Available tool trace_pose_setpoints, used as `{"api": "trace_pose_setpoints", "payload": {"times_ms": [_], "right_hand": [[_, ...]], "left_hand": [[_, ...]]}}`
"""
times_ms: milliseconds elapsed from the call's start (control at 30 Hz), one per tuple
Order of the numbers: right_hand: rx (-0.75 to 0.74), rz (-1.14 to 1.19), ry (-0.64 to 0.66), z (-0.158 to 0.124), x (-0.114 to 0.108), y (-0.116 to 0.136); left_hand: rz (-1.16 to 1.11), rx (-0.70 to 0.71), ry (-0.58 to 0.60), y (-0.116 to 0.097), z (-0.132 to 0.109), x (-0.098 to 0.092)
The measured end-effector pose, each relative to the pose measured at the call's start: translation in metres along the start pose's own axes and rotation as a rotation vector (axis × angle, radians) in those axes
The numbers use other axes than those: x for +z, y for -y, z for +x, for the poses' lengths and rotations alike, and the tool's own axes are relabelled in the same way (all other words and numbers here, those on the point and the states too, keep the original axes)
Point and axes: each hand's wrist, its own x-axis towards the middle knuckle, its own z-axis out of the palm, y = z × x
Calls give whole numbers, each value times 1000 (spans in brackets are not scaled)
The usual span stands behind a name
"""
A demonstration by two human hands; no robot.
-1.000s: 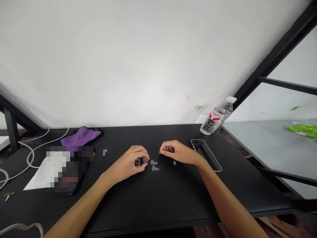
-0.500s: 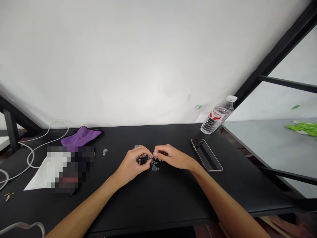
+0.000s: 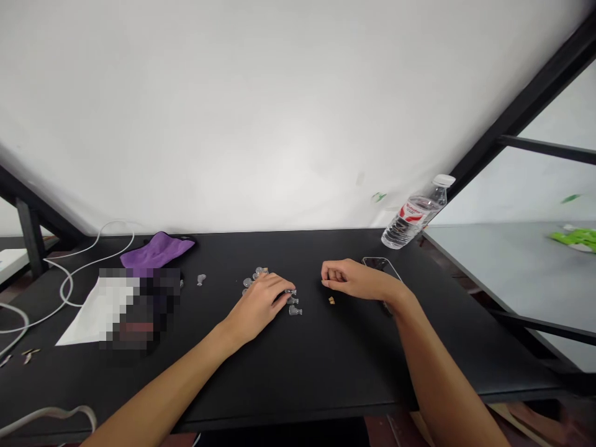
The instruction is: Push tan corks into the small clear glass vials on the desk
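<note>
Head view: left of the smartphone, pinching one clear bulb-ended piece in the left hand beside two seemingly finished pieces, with clustered pieces farther left apparently remaining, and holding the right hand curled, contents indeterminable.

Clear pieces partly behind left hand

A purple cloth is lying at the back left of the black desk, a white sheet resting in front of it. A white cable is looping along the left side. A water bottle is standing at the back right, beyond a partly hidden phone. Past the black frame, a green item is lying.
</note>
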Motion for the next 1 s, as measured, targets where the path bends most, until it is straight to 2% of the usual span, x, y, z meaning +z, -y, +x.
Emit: {"api": "trace_pose_setpoints", "payload": {"times_ms": [167, 367, 600, 833, 933, 1000], "right_hand": [[36, 1, 56, -3, -2, -4], [51, 24, 121, -6, -4, -7], [50, 27, 134, -4, -4, -7], [47, 61, 147, -3, -3, -8], [29, 75, 98, -3, -3, -5], [1, 83, -4, -2, -2, -3]], "left_hand": [[65, 92, 89, -4, 1, 0], [93, 142, 135, -9, -2, -4], [57, 111, 120, -12, 0, -9], [165, 46, 23, 1, 2, -28], [201, 5, 6, 8, 2, -37], [229, -3, 21, 11, 2, -40]]}}
